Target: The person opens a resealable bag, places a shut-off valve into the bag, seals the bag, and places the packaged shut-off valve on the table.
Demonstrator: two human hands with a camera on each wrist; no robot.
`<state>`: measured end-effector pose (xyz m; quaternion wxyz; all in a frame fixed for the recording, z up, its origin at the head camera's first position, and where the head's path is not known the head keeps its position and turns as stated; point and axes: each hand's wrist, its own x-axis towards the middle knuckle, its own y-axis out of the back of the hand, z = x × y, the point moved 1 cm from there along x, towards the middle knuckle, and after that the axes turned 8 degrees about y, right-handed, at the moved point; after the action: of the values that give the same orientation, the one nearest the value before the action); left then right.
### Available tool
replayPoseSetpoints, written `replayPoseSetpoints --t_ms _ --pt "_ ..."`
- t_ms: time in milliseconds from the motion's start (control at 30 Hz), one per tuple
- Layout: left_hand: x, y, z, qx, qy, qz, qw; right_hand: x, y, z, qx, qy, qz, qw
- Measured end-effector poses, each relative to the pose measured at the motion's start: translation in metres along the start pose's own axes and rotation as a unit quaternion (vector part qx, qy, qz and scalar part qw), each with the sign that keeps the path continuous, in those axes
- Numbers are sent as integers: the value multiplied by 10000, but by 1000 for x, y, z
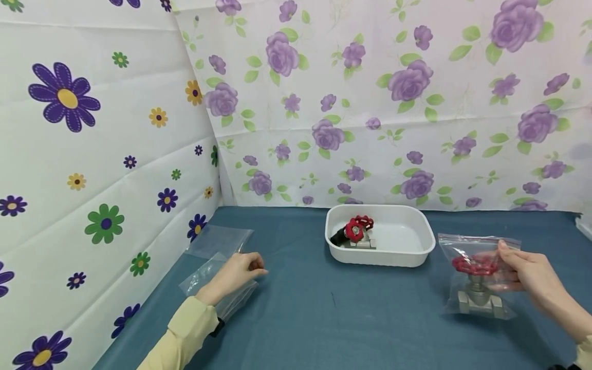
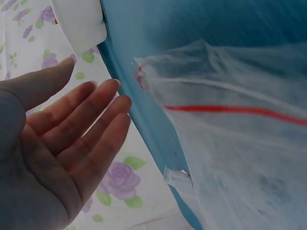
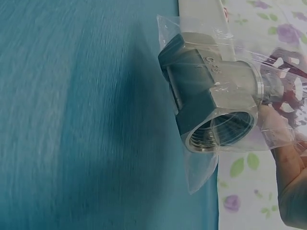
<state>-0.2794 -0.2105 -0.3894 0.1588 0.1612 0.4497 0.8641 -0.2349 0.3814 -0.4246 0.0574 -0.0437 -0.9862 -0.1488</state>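
Observation:
My right hand grips a clear zip bag by its upper right side. Inside hangs a gate valve with a red handwheel and a silver body, upright in the head view. The right wrist view shows the valve's threaded opening through the plastic. Over on the left, my left hand hovers by several clear bags, fingers relaxed and holding nothing. A bag with a red seal line lies beside that hand in the left wrist view.
A white tray stands at the back of the blue-covered table. In its left end lie valves with red handwheels and a black part. Flowered cloth hangs behind and along the left edge.

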Motion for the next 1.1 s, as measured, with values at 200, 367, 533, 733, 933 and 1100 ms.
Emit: replayPoseSetpoints --t_ms 200,367,533,733,933,1100 --pt "-2 3 -3 194 -21 -135 9997 -6 9 -5 -166 -80 89 9998" --pt "-3 5 -4 500 105 -212 9985 -18 7 -31 -46 -161 -1 9999" --pt "-5 4 -5 649 162 -353 9971 -21 11 -31 102 -287 -275 9992" --pt "-7 3 -6 759 242 -376 9961 -18 18 -23 -267 -549 -392 9974" --pt "-9 2 -9 914 375 -391 9943 -20 18 -21 -504 -777 -599 9939" --pt "-9 0 -11 1174 604 -416 9904 -17 21 -15 -597 -932 -640 9918"
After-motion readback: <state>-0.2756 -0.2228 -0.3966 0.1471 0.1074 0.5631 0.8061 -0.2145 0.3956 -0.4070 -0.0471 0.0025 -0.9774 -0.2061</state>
